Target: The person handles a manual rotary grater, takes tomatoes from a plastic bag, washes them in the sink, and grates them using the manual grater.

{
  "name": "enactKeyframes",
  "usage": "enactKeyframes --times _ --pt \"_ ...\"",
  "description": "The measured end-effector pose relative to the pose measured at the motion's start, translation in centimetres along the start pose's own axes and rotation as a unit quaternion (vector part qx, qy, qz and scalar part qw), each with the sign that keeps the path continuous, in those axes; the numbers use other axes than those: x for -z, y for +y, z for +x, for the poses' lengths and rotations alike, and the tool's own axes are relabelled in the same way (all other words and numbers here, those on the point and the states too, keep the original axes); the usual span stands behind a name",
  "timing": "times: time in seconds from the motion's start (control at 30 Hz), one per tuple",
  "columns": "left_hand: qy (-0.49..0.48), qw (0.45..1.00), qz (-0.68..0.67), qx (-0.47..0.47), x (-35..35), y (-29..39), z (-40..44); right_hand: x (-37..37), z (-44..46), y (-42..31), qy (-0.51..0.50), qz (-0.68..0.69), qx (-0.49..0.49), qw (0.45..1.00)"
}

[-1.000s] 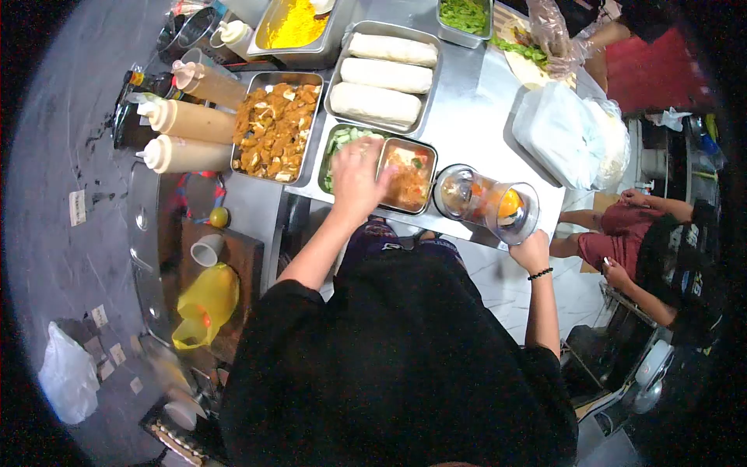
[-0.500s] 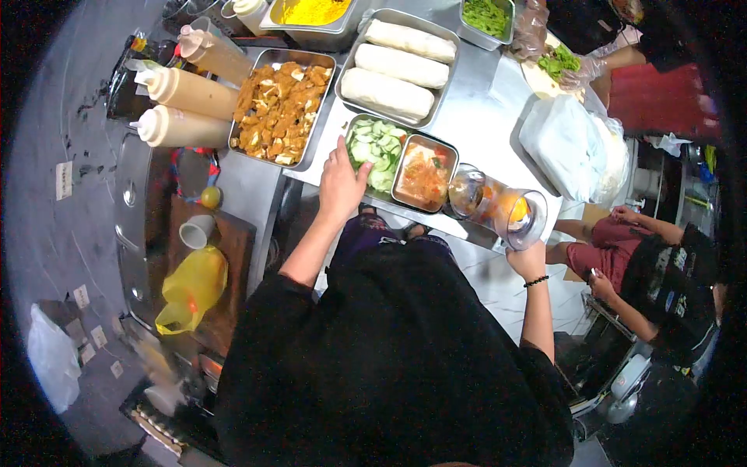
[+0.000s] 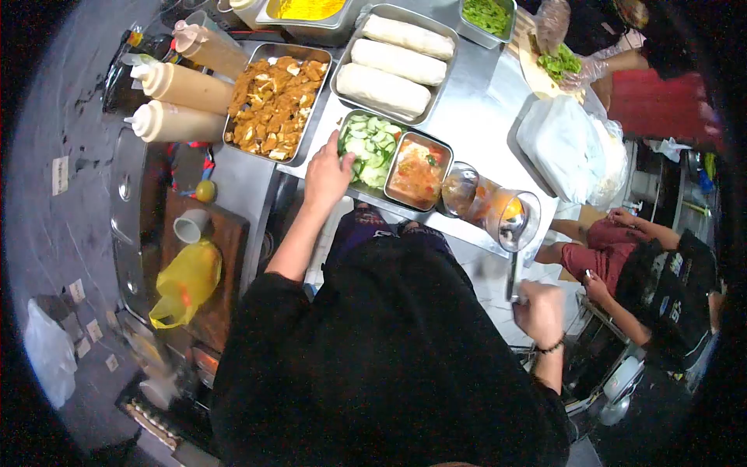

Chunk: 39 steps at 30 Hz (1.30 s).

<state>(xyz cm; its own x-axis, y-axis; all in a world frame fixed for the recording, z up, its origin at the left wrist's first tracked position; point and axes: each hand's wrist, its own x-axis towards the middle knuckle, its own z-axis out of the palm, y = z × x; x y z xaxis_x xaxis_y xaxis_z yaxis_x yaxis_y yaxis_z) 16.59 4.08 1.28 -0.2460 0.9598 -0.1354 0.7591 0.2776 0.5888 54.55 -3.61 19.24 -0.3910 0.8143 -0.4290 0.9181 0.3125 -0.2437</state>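
Observation:
In the head view, my left hand (image 3: 327,175) lies against the left edge of a metal tray of sliced cucumber (image 3: 369,148). Its fingers are stretched out and the thumb is over the rim. A smaller metal tray of shredded orange-red vegetables (image 3: 419,170) sits at the right end of the cucumber tray. My right hand (image 3: 538,311) is a closed, motion-blurred fist off the table's front edge. It is at the lower end of a narrow grey utensil (image 3: 513,276), whose kind I cannot make out. Beyond that lie clear containers (image 3: 517,218) with something orange inside.
A tray of brown saucy chunks (image 3: 278,101), squeeze bottles (image 3: 175,121) and a tray of white rolls (image 3: 397,62) stand behind. White plastic bags (image 3: 564,152) lie to the right. Another person's gloved hands (image 3: 572,74) hold lettuce. A person in a black shirt (image 3: 661,288) is nearby on the right.
My right hand has moved from beside the clear containers down toward my body, and the grey utensil now shows. My left hand stays at the cucumber tray. The view has shifted slightly.

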Motion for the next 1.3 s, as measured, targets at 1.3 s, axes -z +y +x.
enactKeyframes --times 1.3 --pt "-0.012 0.893 -0.101 -0.439 -2.1 19.4 -6.2 -0.2 16.8 13.0 0.178 -0.114 -0.029 0.977"
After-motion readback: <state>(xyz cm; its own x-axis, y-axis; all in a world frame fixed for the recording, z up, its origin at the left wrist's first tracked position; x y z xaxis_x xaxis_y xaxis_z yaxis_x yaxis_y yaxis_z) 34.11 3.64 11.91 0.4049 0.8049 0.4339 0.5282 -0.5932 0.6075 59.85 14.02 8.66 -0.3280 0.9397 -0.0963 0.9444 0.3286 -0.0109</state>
